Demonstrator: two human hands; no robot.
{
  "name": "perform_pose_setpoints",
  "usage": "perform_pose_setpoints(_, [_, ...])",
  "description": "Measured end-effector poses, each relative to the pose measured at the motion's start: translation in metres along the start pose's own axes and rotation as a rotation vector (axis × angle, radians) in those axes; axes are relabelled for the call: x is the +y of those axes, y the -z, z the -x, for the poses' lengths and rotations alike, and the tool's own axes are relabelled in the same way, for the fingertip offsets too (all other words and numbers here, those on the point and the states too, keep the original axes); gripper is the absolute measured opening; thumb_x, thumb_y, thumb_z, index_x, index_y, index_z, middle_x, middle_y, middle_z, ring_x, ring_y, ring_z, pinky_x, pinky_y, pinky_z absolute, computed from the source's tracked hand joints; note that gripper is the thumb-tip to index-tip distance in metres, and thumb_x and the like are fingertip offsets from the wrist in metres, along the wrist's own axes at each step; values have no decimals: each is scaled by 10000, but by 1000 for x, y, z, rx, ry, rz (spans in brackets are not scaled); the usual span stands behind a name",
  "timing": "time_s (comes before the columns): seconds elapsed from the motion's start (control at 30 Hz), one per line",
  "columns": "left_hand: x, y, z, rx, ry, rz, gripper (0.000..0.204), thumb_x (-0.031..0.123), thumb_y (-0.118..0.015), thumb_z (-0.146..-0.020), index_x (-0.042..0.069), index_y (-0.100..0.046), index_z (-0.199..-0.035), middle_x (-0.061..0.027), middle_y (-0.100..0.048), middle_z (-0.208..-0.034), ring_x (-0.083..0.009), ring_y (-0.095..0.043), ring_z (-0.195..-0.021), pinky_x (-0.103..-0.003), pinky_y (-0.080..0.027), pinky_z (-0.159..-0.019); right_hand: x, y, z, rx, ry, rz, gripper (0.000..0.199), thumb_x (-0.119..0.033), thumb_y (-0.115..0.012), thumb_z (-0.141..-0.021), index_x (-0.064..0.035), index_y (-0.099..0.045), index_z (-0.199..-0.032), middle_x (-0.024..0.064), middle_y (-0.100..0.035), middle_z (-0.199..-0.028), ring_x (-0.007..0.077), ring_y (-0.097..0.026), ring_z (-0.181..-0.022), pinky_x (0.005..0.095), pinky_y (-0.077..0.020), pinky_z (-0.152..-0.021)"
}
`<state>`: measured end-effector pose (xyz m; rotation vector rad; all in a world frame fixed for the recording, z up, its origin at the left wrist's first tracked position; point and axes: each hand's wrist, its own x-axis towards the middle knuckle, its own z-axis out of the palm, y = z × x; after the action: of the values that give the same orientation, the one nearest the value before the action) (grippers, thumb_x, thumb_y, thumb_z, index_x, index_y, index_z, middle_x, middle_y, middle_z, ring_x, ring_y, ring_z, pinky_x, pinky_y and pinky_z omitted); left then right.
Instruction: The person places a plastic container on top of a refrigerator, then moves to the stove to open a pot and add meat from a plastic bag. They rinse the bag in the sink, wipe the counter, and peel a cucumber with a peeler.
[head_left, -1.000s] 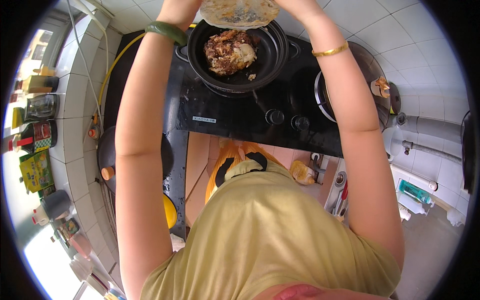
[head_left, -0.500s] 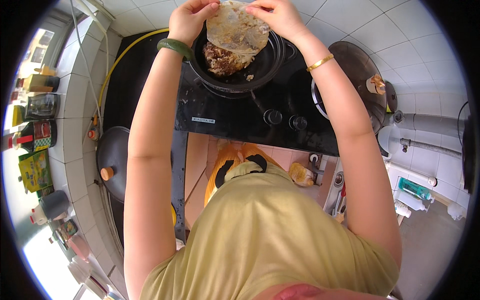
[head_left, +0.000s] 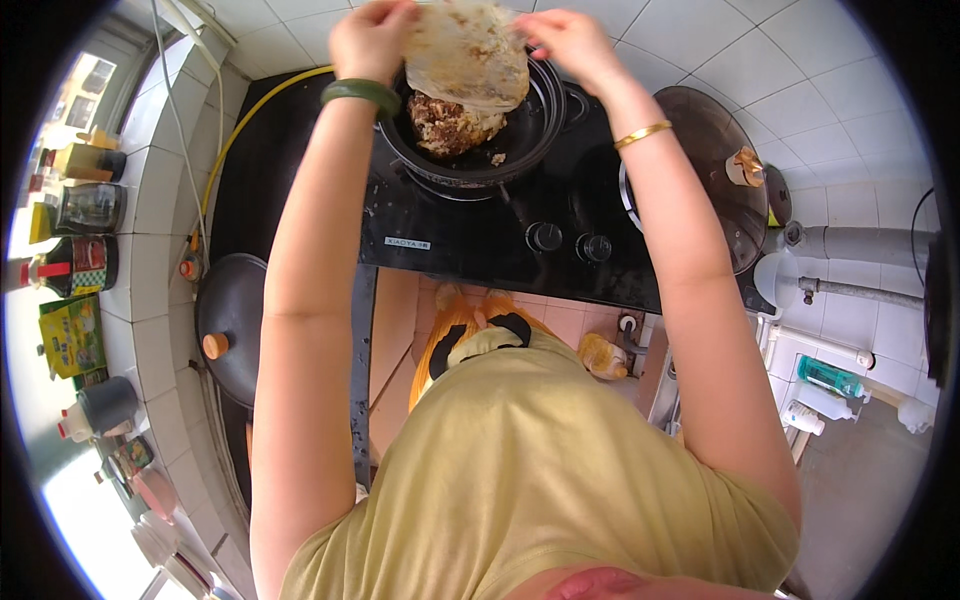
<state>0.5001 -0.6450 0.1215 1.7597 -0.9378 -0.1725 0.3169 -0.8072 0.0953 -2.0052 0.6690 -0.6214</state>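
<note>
A thin, translucent sheet [head_left: 465,65] smeared with brownish food residue hangs over a black pan [head_left: 545,130]. My left hand [head_left: 370,42] is closed on the sheet's upper left edge. Beside the upper right edge, my right hand [head_left: 570,45] has its thumb and fingers apart; slight blur hides whether a fingertip still touches the sheet. In the pan lies a lump of pale and dark brown food [head_left: 450,128], partly covered by the sheet's lower edge. A small crumb [head_left: 498,159] sits apart from it.
The pan stands on a black glass stove [head_left: 460,225] with two knobs. A dark lid [head_left: 232,335] lies left, and a glass lid [head_left: 705,150] leans right. Bottles and packets [head_left: 75,265] line the left ledge. A yellow hose [head_left: 245,120] runs along the left wall.
The sheet has shifted slightly left and its upper part is blurred. My right hand's fingers have parted at its edge; my left hand keeps its hold.
</note>
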Motion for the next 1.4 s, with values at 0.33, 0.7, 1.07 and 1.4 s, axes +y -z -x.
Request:
perform_pose_setpoints(0.33, [0, 22, -15, 80, 170, 110, 142, 119, -662, -887, -10, -720, -905, -109, -728, -827, -170, -647, -659, -297, -529, -626, -38, -5, -3, 172, -120, -147, 191, -178, -724, -873, 13, -736, -865, 62, -717, -783, 123, -623, -686, 284, -486, -634])
perform_pose_setpoints(0.7, [-3, 6, -6, -509, 280, 534, 428, 264, -658, -946, -57, -599, -1224, -87, -666, -1014, -146, -650, -956, -300, -564, -838, -39, -35, 2, -115, -83, -263, 245, -216, -645, -952, -9, -704, -1070, 28, -689, -945, 97, -617, -854, 236, -520, -807])
perform_pose_setpoints(1.07, [-31, 5, -26, -635, -189, 151, 202, 195, -727, -862, 51, -733, -1003, -59, -718, -962, -160, -658, -873, -302, -527, -810, -42, -32, -3, -371, 372, 43, 376, -204, -673, -928, -57, -605, -1267, 40, -665, -1121, 111, -617, -1018, 277, -484, -935])
perform_pose_setpoints(1.4, [16, 0, -6, -291, -556, -293, 122, 65, -677, -768, 56, -751, -864, -174, -707, -822, -298, -694, -724, -369, -554, -666, -17, -63, -34, -460, 173, -149, 105, -88, -673, -899, -6, -696, -961, 53, -701, -856, 142, -620, -834, 329, -509, -789])
